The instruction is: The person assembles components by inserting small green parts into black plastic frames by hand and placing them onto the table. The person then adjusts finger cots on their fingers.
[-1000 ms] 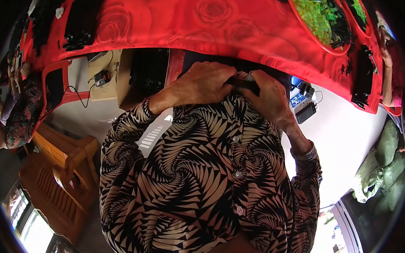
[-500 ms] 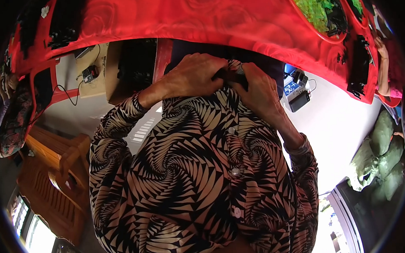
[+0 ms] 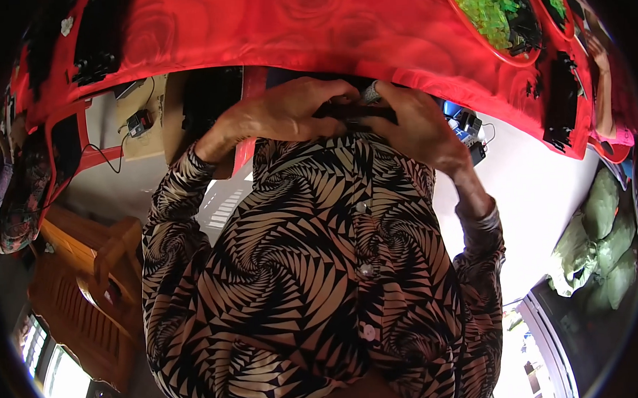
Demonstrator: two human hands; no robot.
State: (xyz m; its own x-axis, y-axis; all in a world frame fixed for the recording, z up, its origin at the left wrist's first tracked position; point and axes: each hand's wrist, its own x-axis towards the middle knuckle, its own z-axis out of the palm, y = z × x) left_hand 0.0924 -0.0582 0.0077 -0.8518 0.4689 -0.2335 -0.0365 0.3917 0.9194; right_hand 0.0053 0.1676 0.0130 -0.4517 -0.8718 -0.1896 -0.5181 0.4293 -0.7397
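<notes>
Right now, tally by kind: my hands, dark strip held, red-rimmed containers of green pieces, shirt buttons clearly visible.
Left hand and right hand: 2
Dark strip: 1
Red-rimmed containers: 2
Shirt buttons: 3
Total: 8

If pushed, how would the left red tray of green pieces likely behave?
The red tray might slide rather than roll, sitting broad on the red tablecloth. Its green pieces look small and loose, so might shift if tilted.
</notes>
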